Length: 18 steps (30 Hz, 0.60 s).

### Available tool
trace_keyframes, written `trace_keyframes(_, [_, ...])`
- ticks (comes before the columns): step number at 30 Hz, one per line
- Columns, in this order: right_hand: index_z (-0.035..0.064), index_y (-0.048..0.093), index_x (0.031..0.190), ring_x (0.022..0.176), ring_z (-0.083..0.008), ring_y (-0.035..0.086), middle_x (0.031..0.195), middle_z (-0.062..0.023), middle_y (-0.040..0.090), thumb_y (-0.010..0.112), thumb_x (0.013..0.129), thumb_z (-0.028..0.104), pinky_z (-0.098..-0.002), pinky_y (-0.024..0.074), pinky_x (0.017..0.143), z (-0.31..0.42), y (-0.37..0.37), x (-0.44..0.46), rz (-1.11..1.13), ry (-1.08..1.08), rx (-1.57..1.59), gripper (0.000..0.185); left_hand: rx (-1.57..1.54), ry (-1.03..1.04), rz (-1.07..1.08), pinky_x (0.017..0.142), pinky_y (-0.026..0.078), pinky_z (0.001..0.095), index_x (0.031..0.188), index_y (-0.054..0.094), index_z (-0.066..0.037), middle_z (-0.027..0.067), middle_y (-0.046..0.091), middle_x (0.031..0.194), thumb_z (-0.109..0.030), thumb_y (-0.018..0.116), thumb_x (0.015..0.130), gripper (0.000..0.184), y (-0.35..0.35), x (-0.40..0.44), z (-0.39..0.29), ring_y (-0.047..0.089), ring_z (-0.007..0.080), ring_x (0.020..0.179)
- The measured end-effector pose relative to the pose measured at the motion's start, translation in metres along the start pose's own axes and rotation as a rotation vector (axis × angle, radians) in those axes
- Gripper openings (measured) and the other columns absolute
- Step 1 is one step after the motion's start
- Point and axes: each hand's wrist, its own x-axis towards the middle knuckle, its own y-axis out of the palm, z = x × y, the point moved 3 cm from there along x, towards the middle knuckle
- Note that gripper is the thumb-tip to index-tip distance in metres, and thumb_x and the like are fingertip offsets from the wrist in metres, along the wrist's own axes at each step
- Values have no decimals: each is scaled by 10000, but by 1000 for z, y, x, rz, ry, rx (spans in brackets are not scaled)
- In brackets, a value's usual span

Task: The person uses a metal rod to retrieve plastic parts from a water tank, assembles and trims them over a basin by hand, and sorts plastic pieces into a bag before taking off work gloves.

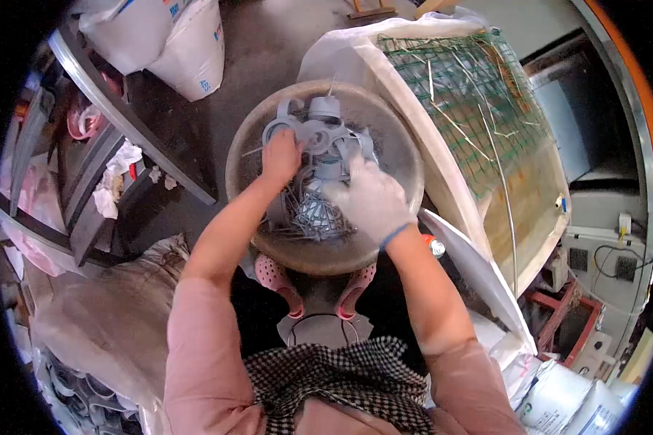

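A round tub (245,130) stands before me with several grey plastic ring-shaped parts (319,138) in its far half. In its near half lies a heap of loose metal nails or screws (315,216). My left hand (281,156), bare, is closed with its fingertips on a grey plastic ring (274,129) at the left of the parts. My right hand (371,199) wears a pale glove with a blue cuff. It is over the right of the tub, beside the grey parts, and motion smears its fingers. Whether it grips any part is hidden.
On the right stands a large pale-rimmed container (384,80) with green mesh (450,101) on top. White sacks (189,54) are at the back left, near a dark curved metal frame (134,123). A brown sack (101,312) lies nearer, beside more grey rings (87,395).
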Motion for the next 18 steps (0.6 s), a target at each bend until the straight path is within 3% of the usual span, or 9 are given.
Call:
trace_keyframes(3, [-113, 392, 1261, 1026, -433, 612, 1133, -321, 589, 688, 781, 492, -431, 500, 874, -6, -1, 17, -41, 165, 320, 827, 52, 277, -46, 695, 516, 450, 998, 531, -9, 172, 579, 998, -171, 653, 793, 288, -72, -46, -63, 616, 339, 888])
trace_keyframes(5, [-47, 418, 1326, 1080, -362, 604, 1165, -268, 601, 728, 778, 417, -398, 479, 909, -24, 34, 39, -147, -14, 722, 782, 90, 575, -249, 637, 529, 400, 1008, 532, 4, 166, 558, 940, -146, 637, 768, 302, -98, -83, -90, 611, 309, 796])
trace_keyframes(7, [-31, 445, 1298, 1093, -316, 599, 1152, -231, 615, 766, 740, 347, -383, 468, 932, -1, 5, 15, -38, 20, 977, 747, 107, 617, -278, 598, 501, 390, 1055, 564, -21, 144, 538, 944, -130, 673, 757, 335, -117, -105, -104, 589, 314, 729])
trace_keyframes(10, [22, 485, 1226, 1077, -354, 601, 1150, -232, 603, 778, 692, 282, -406, 473, 923, 4, -21, 2, -286, -144, 618, 662, 170, 660, -216, 692, 529, 356, 1170, 534, -8, 195, 537, 1188, -118, 649, 800, 403, -142, -131, -118, 620, 320, 842])
trace_keyframes(11, [22, 485, 1226, 1077, -354, 601, 1150, -232, 603, 778, 692, 282, -406, 473, 923, 0, -22, 2, -293, -157, 622, 662, 70, 669, 3, 709, 540, 345, 1157, 572, -1, 208, 553, 1219, -107, 655, 806, 376, -152, -145, -119, 641, 304, 903])
trace_keyframes(13, [91, 442, 1311, 1134, -398, 548, 1188, -217, 588, 735, 686, 206, -438, 460, 941, -2, -34, -6, -390, -286, 311, 699, -17, 721, 120, 742, 559, 351, 1140, 622, -24, 184, 611, 1125, -67, 609, 777, 366, -193, -162, -131, 672, 286, 884])
trace_keyframes(15, [83, 467, 1290, 1129, -406, 534, 1165, -216, 583, 696, 702, 162, -451, 455, 937, -2, -41, -16, -319, -300, 297, 635, -91, 806, -453, 766, 560, 345, 1109, 660, -41, 167, 647, 1045, -41, 612, 762, 350, -235, -158, -143, 670, 289, 907])
trace_keyframes(17, [85, 510, 1262, 1125, -390, 542, 1164, -221, 580, 690, 703, 154, -449, 458, 929, 1, -35, -17, -234, -446, 240, 592, 95, 731, -531, 964, 469, 449, 1255, 575, -38, 195, 527, 1272, -3, 583, 747, 509, -252, -141, -139, 535, 327, 1179])
trace_keyframes(18, [77, 545, 1230, 1106, -393, 549, 1156, -231, 581, 689, 703, 144, -440, 455, 933, 3, -30, -18, -196, -480, 180, 550, 266, 745, -497, 1011, 414, 472, 1220, 580, -32, 193, 499, 1301, -7, 589, 743, 479, -259, -135, -145, 492, 341, 1220])
